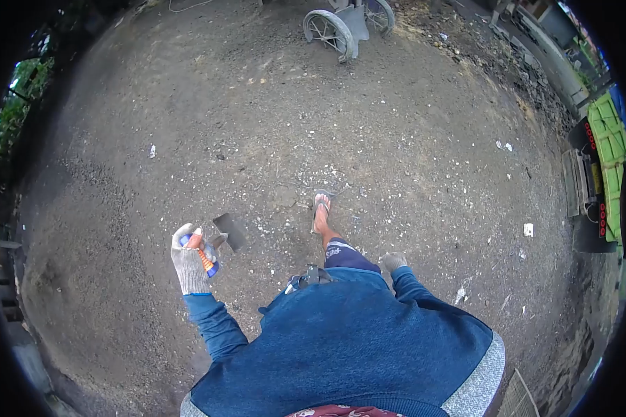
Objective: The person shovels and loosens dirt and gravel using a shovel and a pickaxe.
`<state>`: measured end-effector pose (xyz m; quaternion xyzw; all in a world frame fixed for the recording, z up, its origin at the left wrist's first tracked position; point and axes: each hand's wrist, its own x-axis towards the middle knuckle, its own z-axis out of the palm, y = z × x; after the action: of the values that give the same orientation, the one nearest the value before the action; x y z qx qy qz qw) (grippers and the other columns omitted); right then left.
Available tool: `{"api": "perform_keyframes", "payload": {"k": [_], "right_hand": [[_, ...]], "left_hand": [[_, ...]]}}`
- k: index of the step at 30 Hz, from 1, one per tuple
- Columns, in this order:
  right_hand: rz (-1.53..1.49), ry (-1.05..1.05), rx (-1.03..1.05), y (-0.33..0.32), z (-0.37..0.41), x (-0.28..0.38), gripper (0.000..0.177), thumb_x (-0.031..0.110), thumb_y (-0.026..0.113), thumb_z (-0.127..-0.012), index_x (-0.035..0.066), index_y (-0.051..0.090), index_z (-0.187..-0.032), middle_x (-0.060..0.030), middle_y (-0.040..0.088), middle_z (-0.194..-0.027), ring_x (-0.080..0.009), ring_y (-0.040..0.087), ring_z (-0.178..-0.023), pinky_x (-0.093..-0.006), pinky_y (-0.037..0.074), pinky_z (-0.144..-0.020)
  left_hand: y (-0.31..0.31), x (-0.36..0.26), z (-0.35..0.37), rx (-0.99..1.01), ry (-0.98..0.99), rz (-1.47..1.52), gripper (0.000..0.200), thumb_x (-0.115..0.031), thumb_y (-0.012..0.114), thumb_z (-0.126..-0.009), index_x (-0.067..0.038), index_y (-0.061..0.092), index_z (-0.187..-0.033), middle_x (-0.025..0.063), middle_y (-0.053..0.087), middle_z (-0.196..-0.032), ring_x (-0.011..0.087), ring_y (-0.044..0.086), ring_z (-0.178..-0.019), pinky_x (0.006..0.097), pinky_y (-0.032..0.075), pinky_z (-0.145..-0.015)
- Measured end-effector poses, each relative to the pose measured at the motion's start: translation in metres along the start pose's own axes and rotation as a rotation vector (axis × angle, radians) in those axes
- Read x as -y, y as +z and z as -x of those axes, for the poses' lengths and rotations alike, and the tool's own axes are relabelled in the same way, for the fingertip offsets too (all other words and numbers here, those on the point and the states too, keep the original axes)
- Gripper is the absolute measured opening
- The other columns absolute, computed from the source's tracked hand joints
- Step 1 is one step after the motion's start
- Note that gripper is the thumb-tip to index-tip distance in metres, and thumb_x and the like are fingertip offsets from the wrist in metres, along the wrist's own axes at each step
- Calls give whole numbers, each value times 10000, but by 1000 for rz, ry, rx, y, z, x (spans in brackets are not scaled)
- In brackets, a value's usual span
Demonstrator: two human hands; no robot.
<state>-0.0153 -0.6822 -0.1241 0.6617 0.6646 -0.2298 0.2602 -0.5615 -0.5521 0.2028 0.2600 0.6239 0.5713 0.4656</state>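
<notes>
I'm looking down at a grey-bladed shovel (231, 232) out in front and to the left, its orange-and-blue handle (206, 256) sitting in the left hand (190, 263), which is wearing an off-white knit glove. The fingers are curling around the handle. The shovel's long axis is running steeply downward, strongly foreshortened from up here, with the flat blade pointing forward and a little to the right; I can't tell whether the blade is touching the soil. The right hand (394, 261), gloved in the same pale knit, is hanging beside the blue shirt (327, 333), partly hidden, and I can't tell how its fingers are set.

Just right of the blade, small pale stones are dotting the brown-grey dirt ground (257, 125), which is spreading rough and uneven all around. One foot in a thong sandal (320, 205) is standing forward, below dark blue shorts (348, 254). Farther out, I'm seeing a grey cart with two spoked wheels (357, 29) at the top, rubble (528, 90) towards the upper right, a bright green vehicle with red round lights (608, 160) at the right edge, and green foliage (31, 87) at the upper left.
</notes>
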Motion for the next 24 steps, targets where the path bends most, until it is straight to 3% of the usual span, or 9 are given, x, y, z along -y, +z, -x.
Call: {"api": "perform_keyframes", "payload": {"k": [3,6,7,10,11,15,19,22,24], "right_hand": [[-31,-33,101,-39,-59,-15,267,170,497,-879,60,702,-1010,-197,673,-1061,-367,665,-977,-451,548,-808],[31,-64,183,-6,-177,-40,291,184,476,-892,93,714,-1033,-174,673,-1081,-339,658,-1015,-451,528,-855],[26,-64,247,-90,-173,-27,317,185,461,-904,94,700,-1090,-181,649,-1139,-346,640,-1051,-442,518,-885],[50,-61,107,-186,-264,0,315,194,466,-892,87,710,-1059,-175,660,-1111,-350,644,-1034,-437,520,-879],[-3,-94,16,-218,-291,7,305,192,468,-883,85,719,-1020,-183,668,-1072,-344,651,-1015,-438,521,-870],[-486,-50,-263,-398,-358,75,265,230,531,-832,72,732,-900,-195,695,-911,-338,671,-897,-428,515,-813],[-804,-54,-429,-473,-429,113,241,250,586,-798,69,727,-873,-202,693,-862,-360,667,-841,-427,507,-773],[-821,11,-292,-520,-451,139,238,246,595,-803,63,724,-885,-211,689,-863,-359,671,-859,-422,514,-768],[-672,97,-257,-500,-490,144,241,238,581,-834,59,727,-899,-177,705,-889,-331,679,-899,-419,523,-792]], "left_hand": [[26,-9,-53,-106,21,7,393,-81,687,-821,-31,487,-1155,79,553,-669,164,499,-406,306,422,-361],[23,-7,-119,-273,-7,-65,384,-80,691,-812,-28,500,-1141,86,574,-693,164,506,-407,306,426,-366],[19,-4,-139,-367,-32,-155,358,-79,695,-808,-24,525,-1118,77,585,-719,148,518,-437,294,425,-379],[5,-3,-187,-419,-40,-233,354,-86,704,-802,-26,545,-1113,74,599,-759,142,540,-494,283,432,-409],[16,-18,-188,-372,-43,-255,359,-112,724,-789,-22,571,-1101,70,610,-807,139,573,-600,279,469,-499],[-3,-2,-246,-390,-30,-351,387,-155,743,-774,-7,591,-1098,65,617,-863,128,580,-703,274,490,-634],[17,-42,-306,-417,-139,-334,355,-155,727,-781,-8,590,-1073,59,610,-795,126,572,-640,275,471,-566],[14,-62,-378,-393,-129,-343,357,-155,729,-780,-8,580,-1069,58,605,-770,122,562,-600,272,459,-538],[6,-77,-434,-399,-105,-332,348,-185,718,-801,-9,572,-1063,47,580,-726,124,542,-550,267,441,-492]]}}
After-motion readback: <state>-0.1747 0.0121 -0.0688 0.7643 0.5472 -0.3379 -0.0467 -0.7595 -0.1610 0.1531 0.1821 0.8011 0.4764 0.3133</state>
